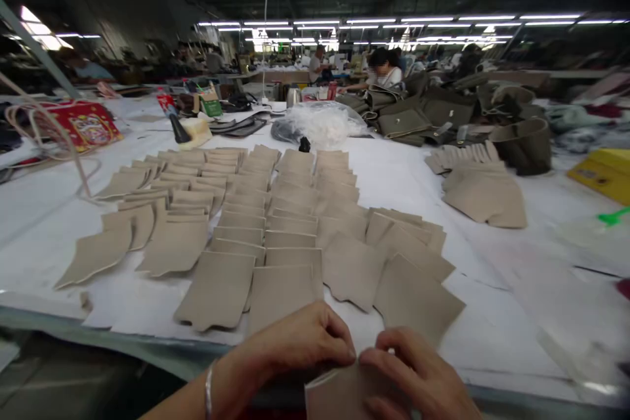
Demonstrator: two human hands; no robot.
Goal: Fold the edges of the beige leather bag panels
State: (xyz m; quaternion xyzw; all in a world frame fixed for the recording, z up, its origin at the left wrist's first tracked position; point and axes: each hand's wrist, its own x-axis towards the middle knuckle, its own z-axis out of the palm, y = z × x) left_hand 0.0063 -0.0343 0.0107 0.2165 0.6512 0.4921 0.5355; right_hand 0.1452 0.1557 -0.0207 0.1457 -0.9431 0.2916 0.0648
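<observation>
Taking the middle of the view as the centre of the dial, we have both hands at six o'clock, over the near edge of the bench [394, 174]. Our left hand [317, 341] pinches the upper edge of a beige piece [332, 397] between thumb and bent fingers; a silvery bracelet [209, 392] circles that wrist. Our right hand [418, 374] grips the same piece from its other side, with its fingertips just beside those of the left. The lower part of the piece runs out of view, so we cannot tell its whole outline.

Ahead of our hands, overlapping rows of similar beige pieces [290, 249] cover the bench from nine o'clock round to four, the nearest ones showing a notched lower edge. At three o'clock, well apart from those rows, we see a smaller beige stack [485, 193], and a yellow box [603, 174] farther out the same way. A heap of dark olive pieces [408, 118] lies toward two o'clock. At twelve o'clock rests a crumpled clear plastic bag [327, 121]; at ten o'clock stands a dark bottle [178, 126], with a red patterned bag [83, 125] between nine and ten. Beyond the olive heap, toward one o'clock, we see a co-worker [392, 74] in a light top.
</observation>
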